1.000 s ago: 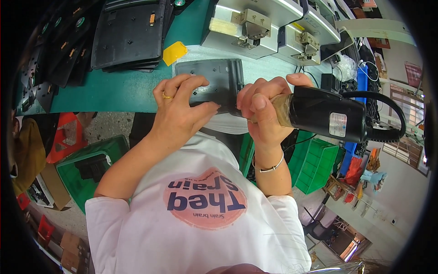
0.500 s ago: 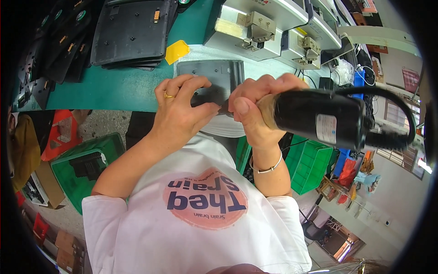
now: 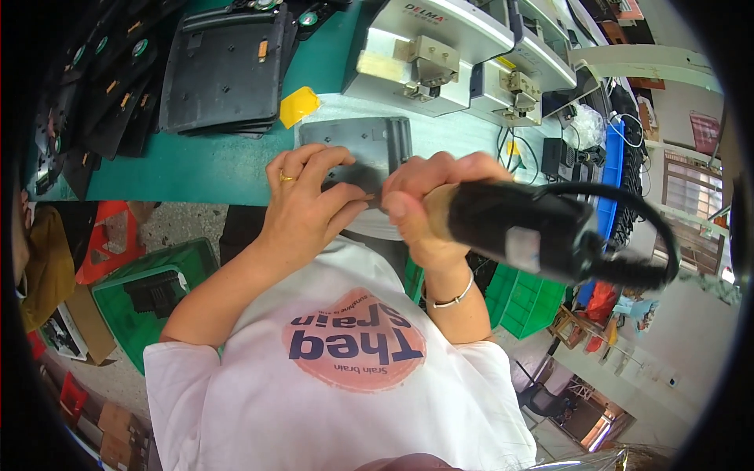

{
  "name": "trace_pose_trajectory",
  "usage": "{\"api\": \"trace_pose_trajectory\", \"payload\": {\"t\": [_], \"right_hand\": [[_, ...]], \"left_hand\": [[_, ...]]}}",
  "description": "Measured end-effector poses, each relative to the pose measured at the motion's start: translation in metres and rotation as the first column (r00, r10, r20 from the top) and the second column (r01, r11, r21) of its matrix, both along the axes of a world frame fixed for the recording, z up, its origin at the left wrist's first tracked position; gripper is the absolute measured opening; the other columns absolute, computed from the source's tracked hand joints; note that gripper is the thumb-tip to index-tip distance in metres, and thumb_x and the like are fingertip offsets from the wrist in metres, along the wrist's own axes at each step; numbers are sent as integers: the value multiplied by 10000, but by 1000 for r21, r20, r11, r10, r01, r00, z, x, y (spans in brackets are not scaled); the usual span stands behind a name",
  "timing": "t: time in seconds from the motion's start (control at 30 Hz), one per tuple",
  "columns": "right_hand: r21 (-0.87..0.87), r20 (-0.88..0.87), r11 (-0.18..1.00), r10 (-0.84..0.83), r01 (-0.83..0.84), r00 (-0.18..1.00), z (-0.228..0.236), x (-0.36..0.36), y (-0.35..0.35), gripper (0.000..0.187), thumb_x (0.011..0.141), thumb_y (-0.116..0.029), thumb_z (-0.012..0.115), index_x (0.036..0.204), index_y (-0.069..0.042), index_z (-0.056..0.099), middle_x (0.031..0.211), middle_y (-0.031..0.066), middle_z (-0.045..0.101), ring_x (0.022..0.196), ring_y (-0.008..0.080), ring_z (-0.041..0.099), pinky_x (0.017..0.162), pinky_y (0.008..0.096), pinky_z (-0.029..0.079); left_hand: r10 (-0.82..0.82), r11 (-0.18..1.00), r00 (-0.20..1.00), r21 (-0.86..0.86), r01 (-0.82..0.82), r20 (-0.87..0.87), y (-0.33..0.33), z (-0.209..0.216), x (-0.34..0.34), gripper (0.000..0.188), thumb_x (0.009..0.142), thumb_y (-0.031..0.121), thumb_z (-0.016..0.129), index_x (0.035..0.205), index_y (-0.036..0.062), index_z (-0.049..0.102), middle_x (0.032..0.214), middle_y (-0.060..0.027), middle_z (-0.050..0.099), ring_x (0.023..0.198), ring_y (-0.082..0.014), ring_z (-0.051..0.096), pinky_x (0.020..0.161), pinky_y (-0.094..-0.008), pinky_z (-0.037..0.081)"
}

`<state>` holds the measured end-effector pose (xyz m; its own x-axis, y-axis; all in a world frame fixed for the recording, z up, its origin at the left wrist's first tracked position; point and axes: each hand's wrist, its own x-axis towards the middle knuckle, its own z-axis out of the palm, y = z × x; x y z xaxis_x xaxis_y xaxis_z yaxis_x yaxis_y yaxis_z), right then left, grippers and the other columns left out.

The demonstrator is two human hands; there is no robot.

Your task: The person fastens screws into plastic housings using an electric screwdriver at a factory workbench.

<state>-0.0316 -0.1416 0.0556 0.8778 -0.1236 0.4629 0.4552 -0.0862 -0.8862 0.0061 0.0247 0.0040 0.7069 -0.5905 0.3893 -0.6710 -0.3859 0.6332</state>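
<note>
A dark grey plastic panel [image 3: 357, 133] lies on the bench in front of me. Over its near left part is my left hand [image 3: 302, 200], thumb and forefinger pinched together near the panel's front edge. Something small and brownish shows at those fingertips, too small to name. My right hand [image 3: 440, 200] is wrapped round the tan grip of a black corded handheld tool [image 3: 518, 231]. The tool's thick body points out to the right, and its working end is hidden behind my right fingers, close to the left fingertips.
At the back left stand a stack of dark panels [image 3: 224, 74] and several black parts with round green-ringed pieces. A yellow piece [image 3: 299, 106] lies beside the stack. Grey metal machine boxes [image 3: 416, 67] stand at the back. Green crates [image 3: 118, 302] sit below on both sides.
The tool's rear end has swung lower and left with my right hand. My left thumb and forefinger have come closer together. The whole view has shifted slightly.
</note>
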Motion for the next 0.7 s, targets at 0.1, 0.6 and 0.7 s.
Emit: {"api": "trace_pose_trajectory", "payload": {"t": [0.1, 0.6, 0.7], "right_hand": [[-362, -40, 930, -84, 64, 996, 8, 0, 6, 354, 764, 48, 747, 950, -52, 462, 678, 38, 572, 600, 138, 559, 579, 281, 476], [326, 345, 811, -581, 486, 737, 56, 27, -95, 540, 875, 16, 581, 1317, -81, 288, 649, 40, 523, 541, 138, 519, 541, 325, 501], [304, 349, 777, -629, 551, 695, 61, 41, -116, 552, 878, 27, 577, 1331, -61, 276, 650, 46, 528, 539, 138, 525, 554, 335, 510]], "left_hand": [[-9, 1000, 1000, 2, 9, -3, 1, -2, -1, 162, 705, 183, 764, 820, 133, 662, 1194, -40, 533, 1185, -273, 439, 966, -477, 284], [-38, 998, 996, 45, 34, 76, -8, 5, -1, 202, 681, 137, 760, 846, 109, 646, 1000, -25, 617, 1063, -247, 551, 950, -438, 316], [-38, 998, 997, 49, 34, 73, -9, 4, 0, 189, 681, 139, 760, 831, 122, 647, 990, -11, 617, 1063, -235, 557, 953, -434, 319]]}}
